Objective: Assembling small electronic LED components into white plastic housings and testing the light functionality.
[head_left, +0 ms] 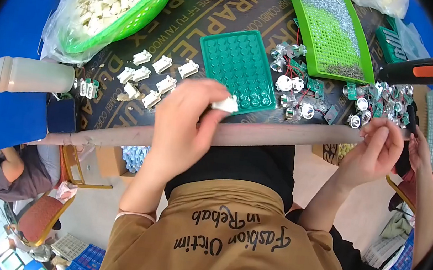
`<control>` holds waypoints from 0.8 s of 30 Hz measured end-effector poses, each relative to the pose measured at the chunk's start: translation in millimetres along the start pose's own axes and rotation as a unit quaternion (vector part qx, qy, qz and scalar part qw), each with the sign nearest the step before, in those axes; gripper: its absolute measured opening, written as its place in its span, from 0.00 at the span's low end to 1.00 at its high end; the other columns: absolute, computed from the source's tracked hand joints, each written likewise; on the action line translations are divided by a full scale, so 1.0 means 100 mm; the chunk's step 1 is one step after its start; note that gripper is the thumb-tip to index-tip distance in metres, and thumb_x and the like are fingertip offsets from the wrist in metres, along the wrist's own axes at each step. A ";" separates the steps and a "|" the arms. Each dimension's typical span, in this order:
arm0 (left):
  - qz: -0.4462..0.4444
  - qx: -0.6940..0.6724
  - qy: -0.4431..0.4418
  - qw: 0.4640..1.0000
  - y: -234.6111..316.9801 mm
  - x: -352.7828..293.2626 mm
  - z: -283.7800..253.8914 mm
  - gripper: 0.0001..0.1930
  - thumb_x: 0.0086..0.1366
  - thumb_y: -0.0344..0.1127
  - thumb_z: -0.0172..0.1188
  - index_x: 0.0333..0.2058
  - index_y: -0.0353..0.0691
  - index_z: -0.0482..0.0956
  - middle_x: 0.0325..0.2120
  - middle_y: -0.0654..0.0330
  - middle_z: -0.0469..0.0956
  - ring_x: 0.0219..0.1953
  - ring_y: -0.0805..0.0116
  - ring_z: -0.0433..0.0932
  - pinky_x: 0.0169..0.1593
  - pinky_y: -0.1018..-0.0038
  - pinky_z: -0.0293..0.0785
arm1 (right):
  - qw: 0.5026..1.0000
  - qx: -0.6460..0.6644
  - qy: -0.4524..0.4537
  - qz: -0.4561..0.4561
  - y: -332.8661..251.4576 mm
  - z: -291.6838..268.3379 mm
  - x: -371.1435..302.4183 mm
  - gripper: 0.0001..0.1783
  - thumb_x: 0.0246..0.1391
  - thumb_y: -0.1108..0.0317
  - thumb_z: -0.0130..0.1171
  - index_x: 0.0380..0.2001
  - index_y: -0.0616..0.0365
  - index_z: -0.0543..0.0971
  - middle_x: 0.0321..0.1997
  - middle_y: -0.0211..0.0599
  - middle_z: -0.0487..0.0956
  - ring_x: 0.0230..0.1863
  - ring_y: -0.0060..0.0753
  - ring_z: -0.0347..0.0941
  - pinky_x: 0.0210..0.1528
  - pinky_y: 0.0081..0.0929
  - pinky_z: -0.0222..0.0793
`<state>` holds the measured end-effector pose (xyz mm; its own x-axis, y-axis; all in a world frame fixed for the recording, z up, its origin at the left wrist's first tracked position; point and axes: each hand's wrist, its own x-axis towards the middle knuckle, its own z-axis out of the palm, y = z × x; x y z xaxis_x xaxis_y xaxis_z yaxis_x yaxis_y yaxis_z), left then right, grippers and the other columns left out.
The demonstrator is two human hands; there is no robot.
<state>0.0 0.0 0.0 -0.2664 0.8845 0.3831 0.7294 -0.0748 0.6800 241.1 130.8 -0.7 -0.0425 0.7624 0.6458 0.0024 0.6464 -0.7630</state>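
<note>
My left hand [179, 123] pinches a small white plastic housing [226, 104] between thumb and fingers, just over the near edge of a green moulded tray [240, 63]. Clear round pieces sit in the tray's nearest pockets. To the left of the tray, several similar white housings [166, 84] lie loose on the dark printed tabletop [148, 33]. My right hand [374, 151] is closed at the fingertips beside the table's front edge; what it holds, if anything, is too small to make out. Near it lie shiny reflector cups [362, 104] with red wires and green circuit boards.
A green basket [133, 23] lined with plastic holds many white housings. A perforated green tray [324, 41] carries small metal screws. A translucent bottle [35, 77] lies at left; an orange-and-black tool handle [418, 71] is at right. Another person's hand [419, 151] is near the right edge.
</note>
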 end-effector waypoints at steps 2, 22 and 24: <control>-0.035 -0.098 -0.014 0.994 0.15 -0.06 0.03 0.10 0.46 0.23 0.59 0.31 0.37 0.75 0.24 0.57 0.74 0.25 0.62 0.74 0.27 0.75 0.70 | 0.989 -0.119 -0.057 -0.067 -0.08 0.08 -0.03 0.08 0.51 0.83 0.46 0.35 0.68 0.71 0.31 0.39 0.73 0.27 0.21 0.67 0.28 0.13 0.64; -0.168 -0.306 -0.078 0.934 0.14 -0.01 0.16 0.09 0.56 0.24 0.53 0.37 0.35 0.76 0.27 0.62 0.73 0.29 0.77 0.69 0.32 0.84 0.63 | 0.933 -0.278 -0.227 0.014 0.01 0.00 -0.02 0.07 0.42 0.79 0.55 0.29 0.61 0.76 0.29 0.38 0.73 0.29 0.37 0.70 0.31 0.26 0.65; -0.169 -0.330 -0.083 0.925 0.10 0.00 0.17 0.10 0.58 0.24 0.52 0.39 0.36 0.75 0.30 0.62 0.73 0.30 0.77 0.70 0.33 0.84 0.65 | 0.896 -0.378 -0.225 0.059 -0.04 -0.03 0.00 0.08 0.42 0.76 0.56 0.30 0.61 0.75 0.31 0.39 0.73 0.33 0.42 0.69 0.34 0.31 0.64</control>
<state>18.3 7.4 -3.9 -0.2693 0.9629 0.0147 0.0646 0.0028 0.9979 244.1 128.3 2.1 -0.3957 0.8470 0.3551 0.7025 0.5282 -0.4771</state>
